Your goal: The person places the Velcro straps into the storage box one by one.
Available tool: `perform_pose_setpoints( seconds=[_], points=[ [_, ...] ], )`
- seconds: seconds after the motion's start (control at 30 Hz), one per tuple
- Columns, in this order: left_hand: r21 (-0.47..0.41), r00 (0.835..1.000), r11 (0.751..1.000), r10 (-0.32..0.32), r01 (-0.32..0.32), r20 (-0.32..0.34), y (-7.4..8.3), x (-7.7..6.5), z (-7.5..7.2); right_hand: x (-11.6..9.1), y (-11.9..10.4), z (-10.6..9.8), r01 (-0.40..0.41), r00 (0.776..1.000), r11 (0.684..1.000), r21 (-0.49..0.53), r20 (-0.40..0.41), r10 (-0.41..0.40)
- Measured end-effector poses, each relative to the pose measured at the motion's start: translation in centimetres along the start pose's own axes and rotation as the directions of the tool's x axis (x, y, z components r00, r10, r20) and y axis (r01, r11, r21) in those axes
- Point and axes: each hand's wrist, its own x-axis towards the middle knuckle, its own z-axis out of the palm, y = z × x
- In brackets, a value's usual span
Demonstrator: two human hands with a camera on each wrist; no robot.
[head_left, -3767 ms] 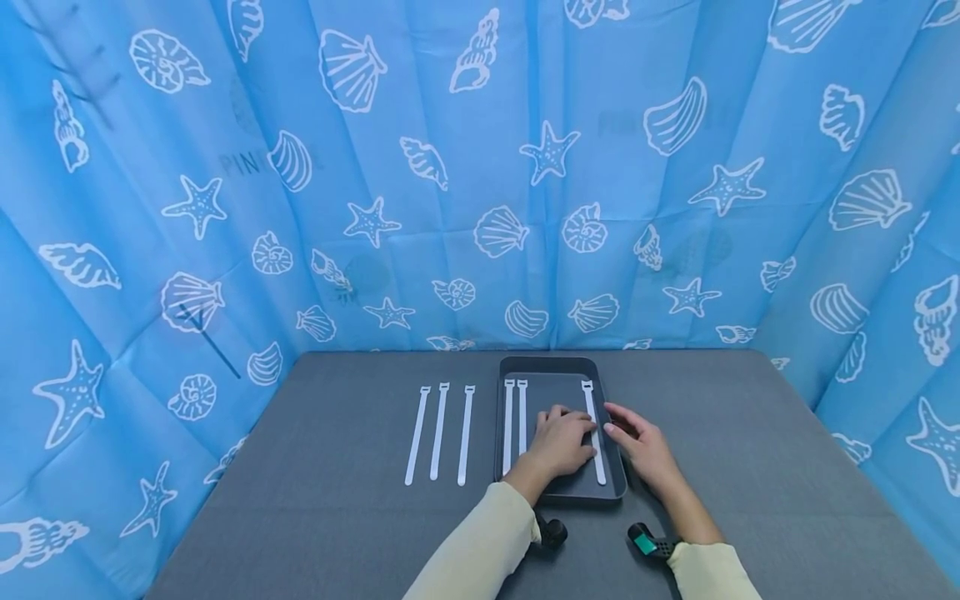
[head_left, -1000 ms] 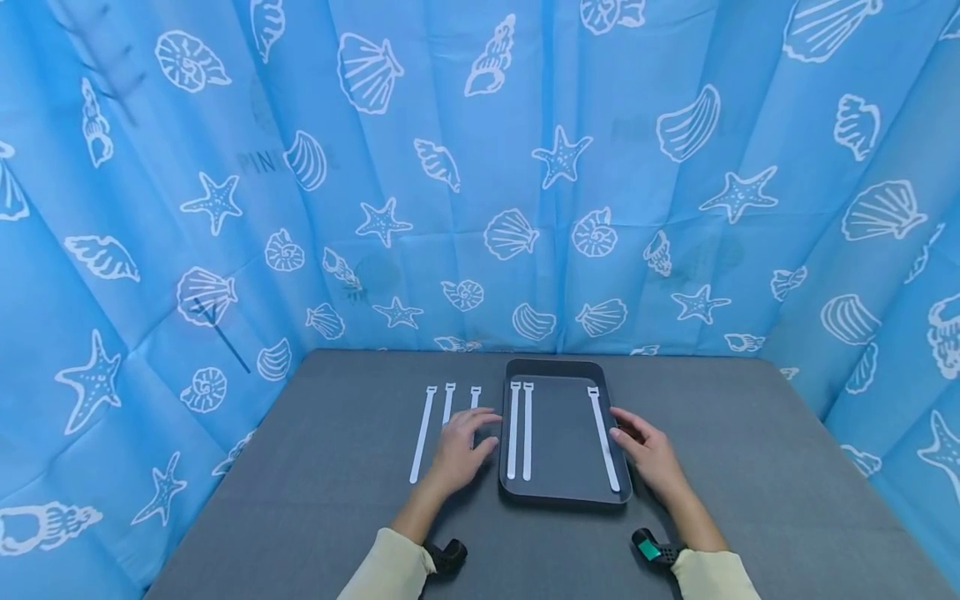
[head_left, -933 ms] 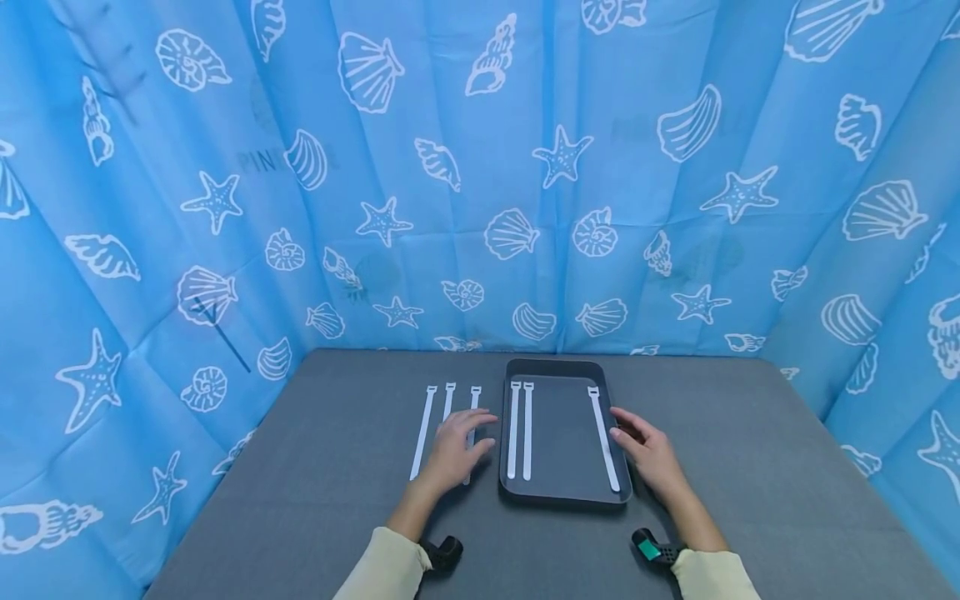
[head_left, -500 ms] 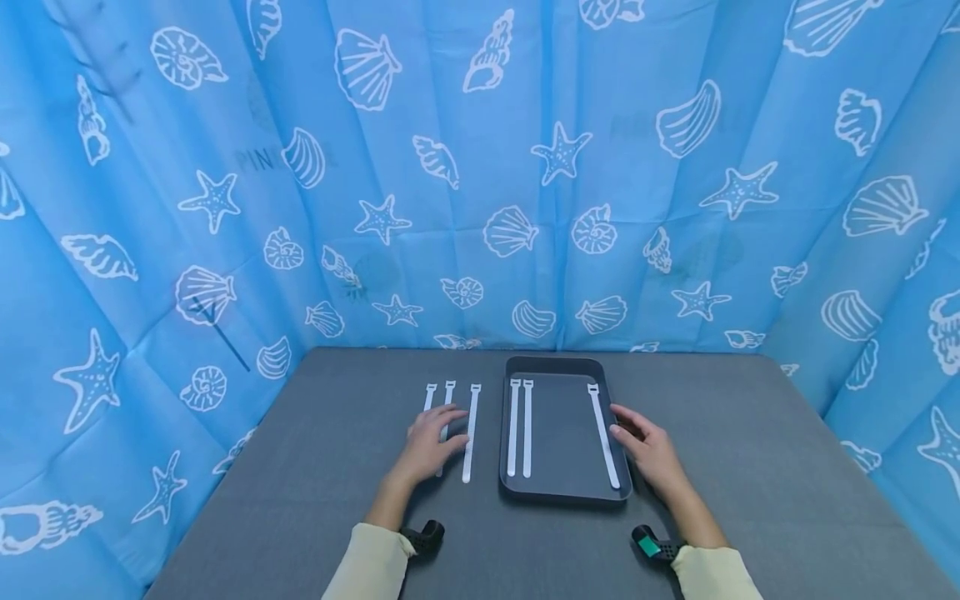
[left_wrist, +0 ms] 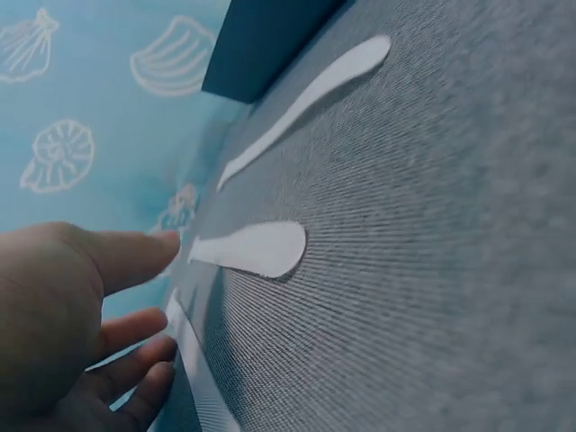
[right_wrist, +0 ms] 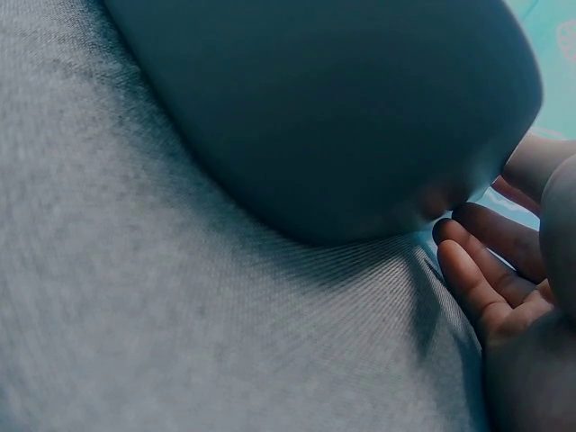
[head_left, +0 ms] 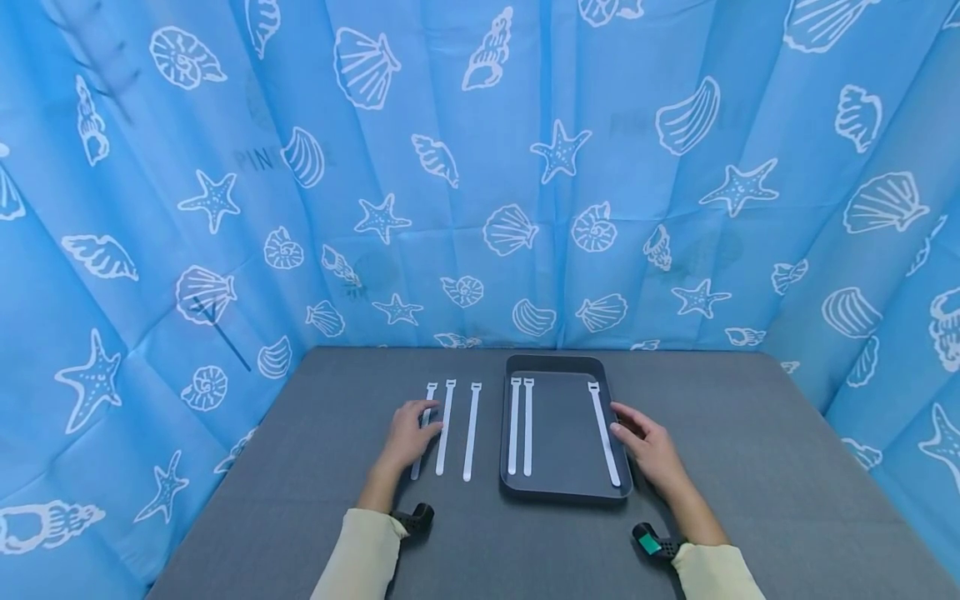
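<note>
My left hand [head_left: 407,433] hovers over the leftmost [head_left: 431,392] of three white slotted cable straps lying left of the tray, partly covering it. Thumb and fingers are apart, loosely bent, and hold nothing. Beside it lie the middle strap [head_left: 446,429] and the right strap [head_left: 472,433]. In the left wrist view, the leftmost strap [left_wrist: 200,373] passes just beyond my fingertips. My right hand [head_left: 651,450] rests against the right side of the dark grey tray [head_left: 562,450], fingers relaxed. In the right wrist view, the fingertips touch or nearly touch the tray's outer wall [right_wrist: 333,117].
Inside the tray, two straps lie side by side at the left, an outer strap [head_left: 513,429] and an inner strap [head_left: 528,429]. A slanted strap [head_left: 604,437] lies along its right side. A blue shell-patterned curtain [head_left: 480,183] stands behind the grey table [head_left: 337,375].
My left hand has left the tray's slanted strap and moved leftward, passing over the right and middle straps to the leftmost one. My right hand has stayed at the tray's side.
</note>
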Motion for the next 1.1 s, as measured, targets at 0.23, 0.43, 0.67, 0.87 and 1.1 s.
perform_pose_setpoints(
  seconds=[0.23,0.43,0.67,0.87,1.1],
  points=[
    [0.022,0.995,0.999,-0.031,0.034,-0.093,-0.6,0.9,0.3,0.0,0.1,0.1,-0.004,1.0,1.0,-0.006,-0.009,0.004],
    [0.042,0.987,0.995,-0.083,0.089,-0.137,-0.5,1.4,0.5,0.0,0.2,0.1,-0.009,1.0,1.0,-0.003,-0.011,0.009],
    [0.03,0.967,0.979,-0.194,0.201,-0.163,0.2,1.2,0.6,-0.1,0.2,0.2,0.005,1.0,1.0,-0.015,-0.013,-0.005],
    [0.05,0.93,0.948,-0.298,0.315,-0.214,0.9,1.1,0.6,-0.1,0.2,0.2,0.009,1.0,1.0,-0.006,-0.011,-0.009],
    [0.033,0.901,0.929,-0.349,0.369,-0.258,1.2,1.2,0.6,-0.1,0.1,0.1,0.015,1.0,1.0,-0.006,-0.008,-0.015]
  ],
)
